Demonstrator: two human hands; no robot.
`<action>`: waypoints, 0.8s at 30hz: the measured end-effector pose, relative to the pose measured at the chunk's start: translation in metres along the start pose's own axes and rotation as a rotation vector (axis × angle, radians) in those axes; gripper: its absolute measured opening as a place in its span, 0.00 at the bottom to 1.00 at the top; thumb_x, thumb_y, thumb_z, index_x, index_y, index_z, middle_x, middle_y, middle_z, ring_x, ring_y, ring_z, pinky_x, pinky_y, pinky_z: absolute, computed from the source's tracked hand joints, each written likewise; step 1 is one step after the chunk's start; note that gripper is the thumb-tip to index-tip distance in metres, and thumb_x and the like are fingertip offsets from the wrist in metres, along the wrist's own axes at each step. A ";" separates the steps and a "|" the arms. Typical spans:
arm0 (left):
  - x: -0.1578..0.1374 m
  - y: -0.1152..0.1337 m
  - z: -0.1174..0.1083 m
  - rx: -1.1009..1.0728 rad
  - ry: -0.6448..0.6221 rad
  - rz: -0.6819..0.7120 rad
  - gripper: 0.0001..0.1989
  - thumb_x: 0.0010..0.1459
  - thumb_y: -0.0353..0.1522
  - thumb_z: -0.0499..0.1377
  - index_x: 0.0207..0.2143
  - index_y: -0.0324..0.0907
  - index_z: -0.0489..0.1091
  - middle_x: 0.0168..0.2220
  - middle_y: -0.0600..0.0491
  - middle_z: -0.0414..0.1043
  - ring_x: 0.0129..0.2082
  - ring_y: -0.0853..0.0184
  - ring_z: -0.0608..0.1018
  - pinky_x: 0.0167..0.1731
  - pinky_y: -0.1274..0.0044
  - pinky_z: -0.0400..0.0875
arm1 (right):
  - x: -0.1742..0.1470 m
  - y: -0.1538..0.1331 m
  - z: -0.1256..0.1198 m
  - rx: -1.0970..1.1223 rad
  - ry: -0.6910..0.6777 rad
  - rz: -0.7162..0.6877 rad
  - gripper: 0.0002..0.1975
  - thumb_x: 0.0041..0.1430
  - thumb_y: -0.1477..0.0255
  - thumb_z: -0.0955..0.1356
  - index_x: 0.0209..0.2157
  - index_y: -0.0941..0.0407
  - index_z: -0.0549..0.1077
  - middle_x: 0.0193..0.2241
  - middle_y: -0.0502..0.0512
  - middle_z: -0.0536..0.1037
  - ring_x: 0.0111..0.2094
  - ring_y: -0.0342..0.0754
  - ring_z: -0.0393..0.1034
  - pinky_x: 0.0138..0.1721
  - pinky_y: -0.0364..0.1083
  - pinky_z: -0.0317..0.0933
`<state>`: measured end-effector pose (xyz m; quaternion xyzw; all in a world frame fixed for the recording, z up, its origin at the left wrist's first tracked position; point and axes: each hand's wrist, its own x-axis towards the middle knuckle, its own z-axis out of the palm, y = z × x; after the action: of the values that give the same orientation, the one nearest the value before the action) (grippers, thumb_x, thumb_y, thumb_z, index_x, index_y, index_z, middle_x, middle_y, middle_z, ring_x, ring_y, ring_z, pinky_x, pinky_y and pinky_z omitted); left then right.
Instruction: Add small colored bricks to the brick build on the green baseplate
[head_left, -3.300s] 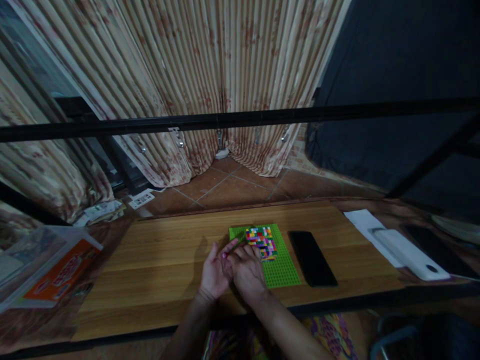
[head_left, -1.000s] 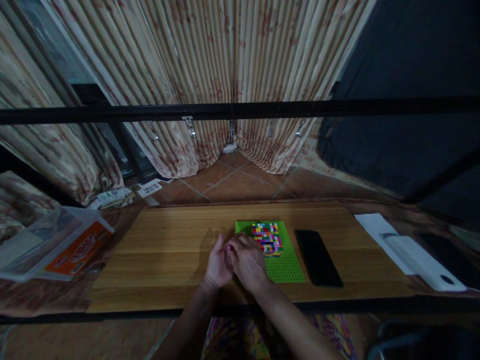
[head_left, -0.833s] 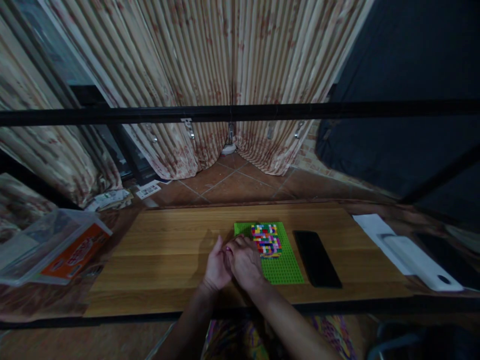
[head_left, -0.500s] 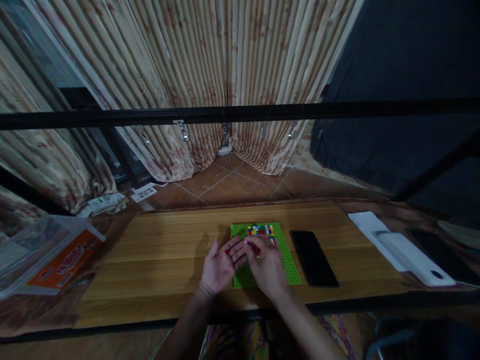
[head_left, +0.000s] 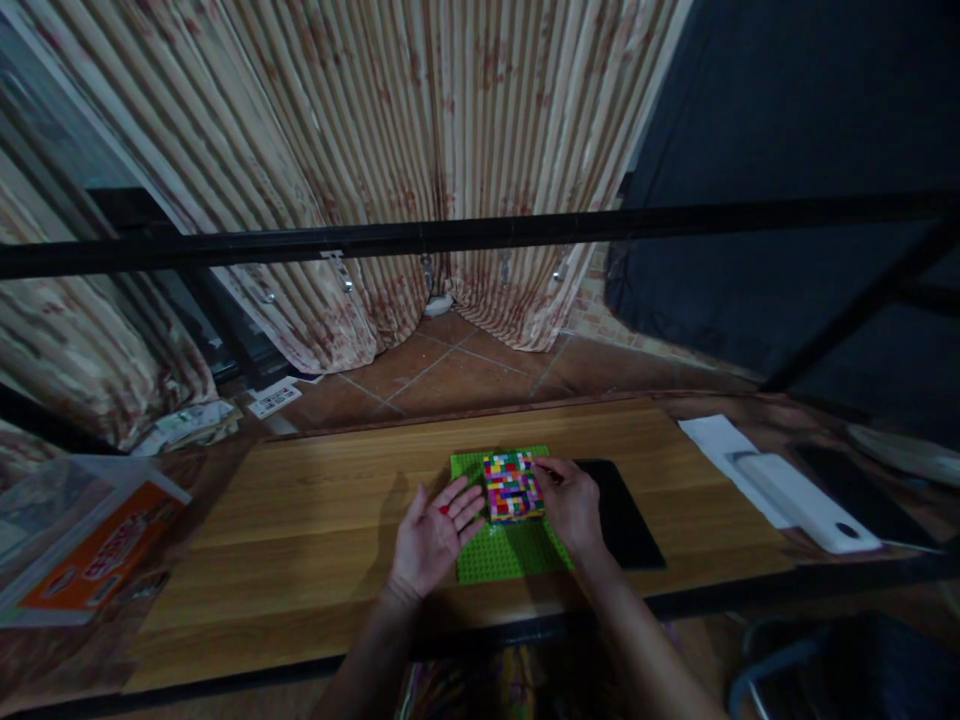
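Observation:
My left hand (head_left: 431, 538) is palm up with its fingers spread flat, left of the block and over the edge of the green studded baseplate (head_left: 510, 560). On its fingers lies a small red toy brick (head_left: 444, 510). A low block of many-coloured toy bricks (head_left: 514, 488) stands on the upper part of the baseplate. At the block's upper right corner, my right hand (head_left: 574, 505) has thumb and fingers pinched together. Whatever is between those fingertips is too small and covered to make out.
Right of the baseplate lies a black phone-like slab (head_left: 626, 520), partly behind my right hand. A white device (head_left: 806, 500) and white paper (head_left: 712, 440) are farther right. The wooden board (head_left: 322, 530) extends left towards a clear plastic box (head_left: 97, 550) with an orange label.
My right hand has moved from over my left palm to the right side of the brick block. My left hand stays palm up, and the block is now uncovered. The view has shifted slightly.

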<state>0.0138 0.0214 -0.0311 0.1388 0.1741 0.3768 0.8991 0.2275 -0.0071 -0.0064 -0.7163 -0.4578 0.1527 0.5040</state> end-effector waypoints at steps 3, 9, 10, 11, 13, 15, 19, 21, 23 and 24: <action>0.000 0.000 0.000 -0.001 0.000 0.002 0.28 0.63 0.47 0.47 0.53 0.34 0.66 0.52 0.39 0.70 0.50 0.58 0.73 0.53 0.66 0.62 | 0.000 0.001 0.001 0.018 -0.008 0.025 0.15 0.53 0.64 0.64 0.33 0.57 0.79 0.32 0.58 0.80 0.32 0.50 0.73 0.34 0.47 0.65; 0.000 -0.001 0.000 -0.004 -0.018 0.006 0.28 0.63 0.47 0.47 0.53 0.35 0.66 0.52 0.39 0.71 0.50 0.58 0.74 0.53 0.66 0.62 | 0.003 0.004 0.001 0.037 -0.034 0.035 0.14 0.53 0.65 0.64 0.35 0.56 0.79 0.33 0.57 0.81 0.33 0.51 0.75 0.36 0.47 0.66; 0.000 -0.001 0.000 -0.004 -0.020 0.006 0.28 0.63 0.47 0.47 0.53 0.35 0.66 0.52 0.39 0.71 0.50 0.59 0.74 0.52 0.66 0.62 | 0.003 0.003 0.001 0.027 -0.033 0.038 0.14 0.53 0.65 0.64 0.35 0.56 0.79 0.32 0.57 0.81 0.33 0.51 0.75 0.36 0.47 0.66; 0.000 0.000 0.000 -0.004 -0.022 0.006 0.28 0.63 0.47 0.47 0.53 0.35 0.66 0.52 0.39 0.71 0.50 0.59 0.74 0.52 0.66 0.63 | 0.003 0.003 0.001 0.018 -0.031 0.041 0.14 0.53 0.65 0.64 0.35 0.56 0.79 0.32 0.57 0.81 0.33 0.51 0.75 0.36 0.47 0.66; 0.000 0.000 -0.001 -0.003 -0.027 0.006 0.28 0.63 0.47 0.46 0.53 0.35 0.66 0.52 0.40 0.71 0.50 0.59 0.74 0.52 0.66 0.63 | 0.003 0.002 0.000 0.007 -0.029 0.037 0.14 0.53 0.65 0.64 0.35 0.56 0.78 0.32 0.57 0.81 0.33 0.51 0.76 0.37 0.47 0.66; 0.000 0.000 -0.001 -0.001 -0.029 0.006 0.28 0.63 0.47 0.46 0.54 0.35 0.66 0.51 0.40 0.71 0.50 0.59 0.74 0.52 0.66 0.63 | 0.001 0.002 -0.001 0.005 -0.023 0.030 0.14 0.54 0.64 0.64 0.35 0.56 0.78 0.33 0.57 0.81 0.34 0.51 0.76 0.37 0.47 0.66; 0.000 0.000 -0.001 0.003 -0.024 0.006 0.28 0.64 0.47 0.45 0.53 0.35 0.66 0.51 0.40 0.71 0.49 0.59 0.74 0.52 0.66 0.63 | 0.001 0.006 0.000 0.012 -0.002 0.031 0.15 0.55 0.62 0.64 0.36 0.55 0.78 0.33 0.57 0.81 0.34 0.52 0.76 0.37 0.48 0.66; 0.000 0.000 0.000 0.001 -0.023 0.005 0.28 0.64 0.47 0.45 0.53 0.35 0.66 0.51 0.40 0.71 0.49 0.59 0.75 0.52 0.67 0.63 | 0.002 0.009 0.003 0.039 0.008 0.035 0.16 0.56 0.61 0.64 0.37 0.56 0.77 0.34 0.57 0.81 0.35 0.52 0.75 0.38 0.48 0.66; 0.000 0.000 0.001 -0.001 -0.022 0.004 0.28 0.64 0.47 0.45 0.53 0.35 0.66 0.51 0.40 0.71 0.49 0.59 0.75 0.52 0.66 0.63 | 0.004 0.010 0.005 0.072 0.019 0.043 0.17 0.56 0.60 0.64 0.37 0.57 0.77 0.34 0.58 0.81 0.35 0.52 0.75 0.38 0.48 0.66; 0.000 0.000 0.001 -0.002 -0.021 0.004 0.28 0.64 0.47 0.45 0.53 0.35 0.66 0.51 0.40 0.72 0.49 0.59 0.75 0.52 0.66 0.63 | 0.005 0.010 0.006 0.085 0.023 0.047 0.17 0.56 0.60 0.64 0.37 0.57 0.77 0.34 0.58 0.81 0.35 0.52 0.75 0.38 0.48 0.67</action>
<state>0.0145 0.0217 -0.0306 0.1423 0.1640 0.3771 0.9004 0.2308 -0.0007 -0.0167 -0.7065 -0.4282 0.1758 0.5354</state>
